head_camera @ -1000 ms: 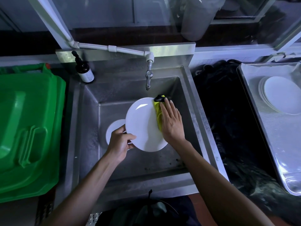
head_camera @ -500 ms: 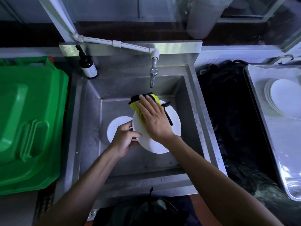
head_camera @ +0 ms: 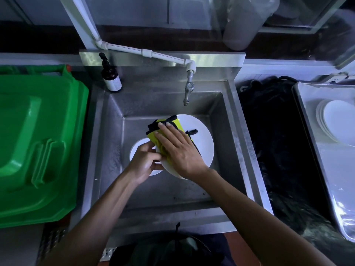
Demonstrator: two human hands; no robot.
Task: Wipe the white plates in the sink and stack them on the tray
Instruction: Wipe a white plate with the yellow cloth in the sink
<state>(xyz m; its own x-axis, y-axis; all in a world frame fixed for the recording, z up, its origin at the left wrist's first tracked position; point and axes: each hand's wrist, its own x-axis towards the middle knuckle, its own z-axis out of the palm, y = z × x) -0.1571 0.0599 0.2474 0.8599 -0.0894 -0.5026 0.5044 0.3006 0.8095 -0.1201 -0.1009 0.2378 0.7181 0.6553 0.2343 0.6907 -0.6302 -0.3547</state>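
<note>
Over the sink [head_camera: 226,116], the left hand [head_camera: 144,162] grips the white plate [head_camera: 201,146] by its left rim. The right hand [head_camera: 178,150], fingers straight, presses a yellow cloth [head_camera: 153,135] onto it. Right of the sink, stacked plates [head_camera: 336,121] lie on the tray [head_camera: 311,143].

Your left hand [head_camera: 145,163] is gripping a white plate [head_camera: 199,143] tilted over the sink [head_camera: 226,116]; your right hand [head_camera: 177,150] is pressing a yellow cloth [head_camera: 153,135] on it. Another plate [head_camera: 136,150] is lying beneath; a stack [head_camera: 334,121] is sitting on the tray [head_camera: 311,104].

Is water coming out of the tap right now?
Off, it seems. No stream shows below the tap, and the sink wall behind its spout looks unbroken.
</note>
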